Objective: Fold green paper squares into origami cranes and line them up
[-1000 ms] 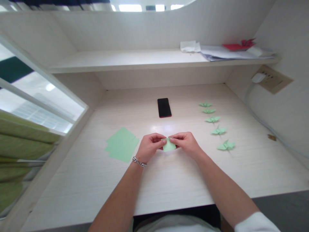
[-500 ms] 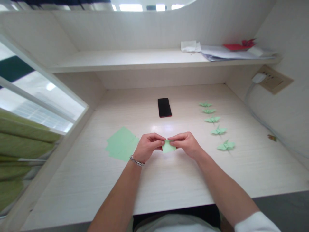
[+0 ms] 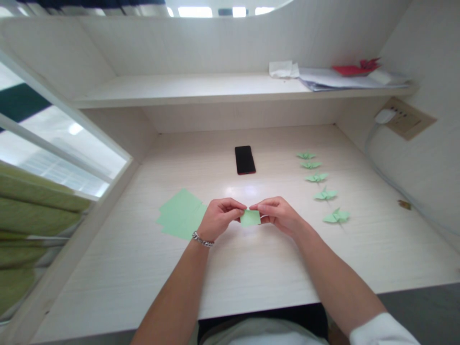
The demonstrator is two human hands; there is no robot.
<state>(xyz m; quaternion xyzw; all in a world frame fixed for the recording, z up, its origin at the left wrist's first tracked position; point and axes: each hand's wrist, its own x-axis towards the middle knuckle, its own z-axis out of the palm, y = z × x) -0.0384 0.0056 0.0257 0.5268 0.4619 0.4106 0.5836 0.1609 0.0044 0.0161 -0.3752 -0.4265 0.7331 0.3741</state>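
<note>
Both my hands hold a small folded piece of light green paper (image 3: 250, 218) just above the desk (image 3: 251, 268). My left hand (image 3: 219, 219), with a metal bracelet at the wrist, pinches its left edge. My right hand (image 3: 278, 214) pinches its right edge, fingers curled. A stack of flat green paper sheets (image 3: 179, 214) lies on the desk just left of my left hand. Several finished green paper cranes (image 3: 321, 184) stand in a row to the right of my right hand.
A black phone (image 3: 245, 159) lies face up farther back on the desk. The shelf (image 3: 179, 91) above holds white papers (image 3: 323, 76) and a red folded paper piece (image 3: 354, 67). A wall socket with a white plug and cable (image 3: 385, 116) is at right. A window frame borders the left.
The folded green paper has turned a little between my fingers and now shows a flatter, more rectangular face. My hands stay in almost the same place.
</note>
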